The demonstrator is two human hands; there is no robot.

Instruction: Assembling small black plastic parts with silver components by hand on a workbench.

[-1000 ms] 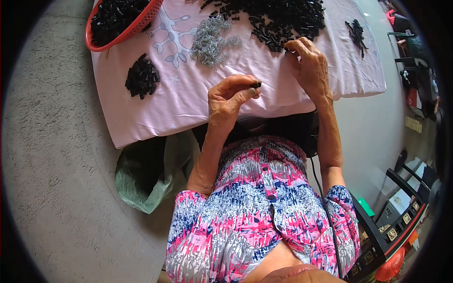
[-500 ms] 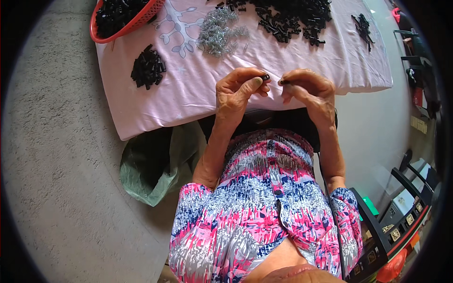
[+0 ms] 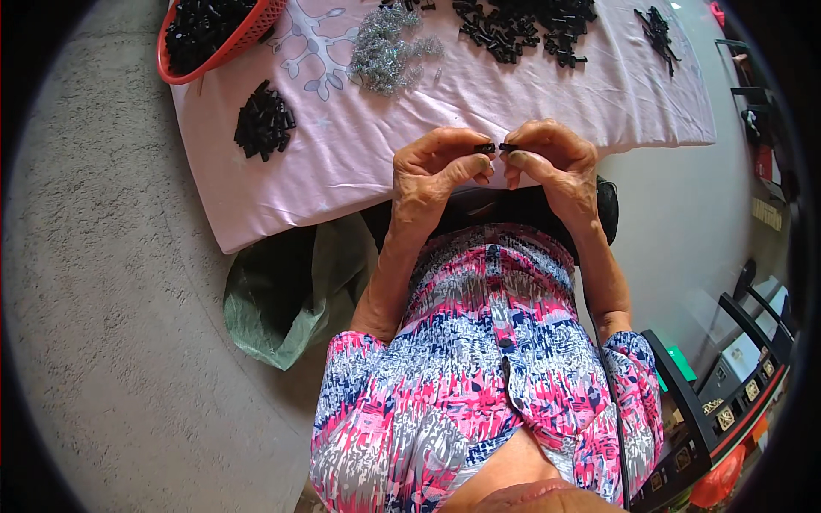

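Note:
My left hand (image 3: 440,164) pinches a small black tubular part (image 3: 484,148) between thumb and index finger. Facing it, my right hand (image 3: 552,156) pinches a second small black part (image 3: 508,147). The two pieces lie nearly end to end with a slight gap between them. Both hands are above the near edge of a table with a pink cloth (image 3: 342,175). Beyond them lies a heap of small clear, shiny springs or coils (image 3: 389,56), too fine to tell which. To the left is a small pile of black tubular parts (image 3: 264,120).
A red plastic basket (image 3: 248,36) full of black parts stands at the far left of the table. Larger black heaps (image 3: 522,26) lie at the back, and thin black pieces (image 3: 657,38) at the right. A green woven sack (image 3: 295,329) hangs open below the table's left front.
My hands have come closer together, bringing the two black parts almost tip to tip. The right fingers have closed more neatly on their piece. The view has shifted slightly.

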